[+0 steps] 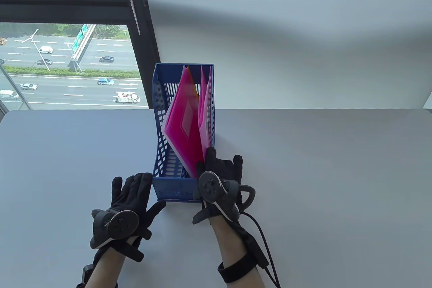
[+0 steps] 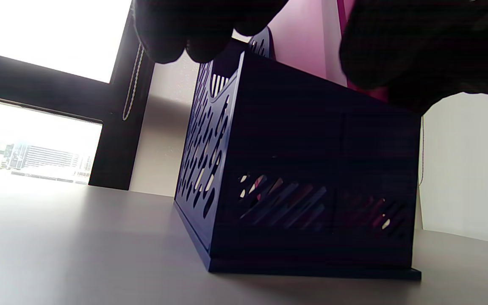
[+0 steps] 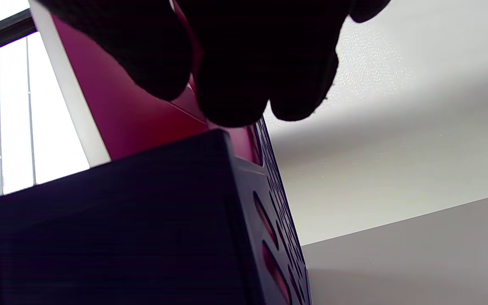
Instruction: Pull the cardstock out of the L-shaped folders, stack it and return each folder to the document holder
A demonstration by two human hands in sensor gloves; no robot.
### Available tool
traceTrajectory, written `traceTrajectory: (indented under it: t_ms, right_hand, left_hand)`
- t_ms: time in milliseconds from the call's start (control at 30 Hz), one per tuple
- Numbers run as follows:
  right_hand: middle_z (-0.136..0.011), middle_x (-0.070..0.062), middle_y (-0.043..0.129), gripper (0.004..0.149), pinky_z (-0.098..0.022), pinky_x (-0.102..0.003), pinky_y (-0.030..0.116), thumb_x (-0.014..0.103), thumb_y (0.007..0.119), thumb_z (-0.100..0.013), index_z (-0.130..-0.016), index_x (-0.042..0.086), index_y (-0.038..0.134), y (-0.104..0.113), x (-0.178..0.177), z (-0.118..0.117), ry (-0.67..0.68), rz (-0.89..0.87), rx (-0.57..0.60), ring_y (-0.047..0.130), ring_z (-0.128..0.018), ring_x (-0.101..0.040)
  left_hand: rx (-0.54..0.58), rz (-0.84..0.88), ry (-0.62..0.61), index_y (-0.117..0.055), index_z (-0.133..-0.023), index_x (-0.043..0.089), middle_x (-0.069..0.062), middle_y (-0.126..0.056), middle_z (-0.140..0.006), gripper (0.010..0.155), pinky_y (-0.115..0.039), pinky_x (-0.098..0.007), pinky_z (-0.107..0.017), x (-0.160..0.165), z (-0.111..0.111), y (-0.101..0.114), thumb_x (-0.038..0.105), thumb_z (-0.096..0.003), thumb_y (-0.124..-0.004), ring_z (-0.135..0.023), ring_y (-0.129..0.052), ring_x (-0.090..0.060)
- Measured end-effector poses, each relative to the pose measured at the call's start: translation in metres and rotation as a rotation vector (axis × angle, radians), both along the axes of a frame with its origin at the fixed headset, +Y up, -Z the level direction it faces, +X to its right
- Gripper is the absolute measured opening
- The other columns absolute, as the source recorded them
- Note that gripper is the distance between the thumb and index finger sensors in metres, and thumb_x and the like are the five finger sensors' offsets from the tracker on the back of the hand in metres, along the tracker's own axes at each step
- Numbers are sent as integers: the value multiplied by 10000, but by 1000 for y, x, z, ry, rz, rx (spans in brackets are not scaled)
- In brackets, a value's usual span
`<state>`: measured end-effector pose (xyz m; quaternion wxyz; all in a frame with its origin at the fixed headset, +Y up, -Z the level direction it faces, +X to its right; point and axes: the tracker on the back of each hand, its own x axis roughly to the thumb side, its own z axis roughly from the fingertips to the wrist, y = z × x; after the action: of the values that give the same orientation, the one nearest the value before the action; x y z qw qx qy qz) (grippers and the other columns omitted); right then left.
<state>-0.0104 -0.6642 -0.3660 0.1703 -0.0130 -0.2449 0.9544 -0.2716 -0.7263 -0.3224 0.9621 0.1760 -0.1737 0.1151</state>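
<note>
Pink folders (image 1: 184, 122) in blue holder (image 1: 162, 153), between both hands

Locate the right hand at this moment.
In the table view, the right hand is at the near right corner of the blue document holder, fingers on the lower edge of the pink folders; the left hand rests beside the holder's left.

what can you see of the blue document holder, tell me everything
The blue document holder is a perforated plastic box with slotted side walls, a solid low front and a taller back, divided into compartments. It stands upright near the table's far edge, below the window. Pink folders lean inside it. The left hand rests beside its front left corner, thumb at its base; the right hand reaches over its front right corner onto a folder.
</note>
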Motion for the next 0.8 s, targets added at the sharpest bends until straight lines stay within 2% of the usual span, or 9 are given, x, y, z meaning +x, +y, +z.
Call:
traceTrajectory:
  t_ms: [133, 333, 600, 800]
  right_hand:
    - [-546, 114, 1007, 471, -766, -492, 514, 483, 866, -563, -892, 146, 850, -2, 4, 2, -24, -13, 78, 983, -618, -155]
    - [-495, 122, 1023, 436, -758, -500, 544, 470, 865, -561, -836, 132, 887, 3, 9, 7, -25, -52, 155, 1006, -590, -125]
    - [-487, 127, 1023, 434, -751, -514, 558, 473, 859, -562, -827, 131, 892, 23, 14, 21, -17, -90, 258, 1009, -589, -114]
    - [-492, 132, 1018, 432, -753, -515, 555, 477, 853, -567, -829, 135, 888, 44, 20, 38, -11, -119, 377, 1005, -595, -110]
  left_hand:
    - [-4, 2, 2, -435, -1169, 160, -115, -547, -1146, 840, -248, -607, -810, 0, 0, 0, 634, -553, -754, -1067, -612, -427]
    - [-2, 5, 1, -442, -1167, 161, -114, -554, -1144, 836, -249, -606, -810, 0, 0, 0, 633, -552, -755, -1066, -613, -426]
    - [-2, 0, -2, -440, -1168, 160, -114, -551, -1145, 836, -246, -608, -809, 1, 0, 0, 632, -553, -754, -1068, -610, -425]
    - [18, 2, -6, -440, -1168, 164, -124, -549, -1143, 837, -244, -606, -810, 1, 1, 1, 634, -551, -754, -1061, -608, -437]
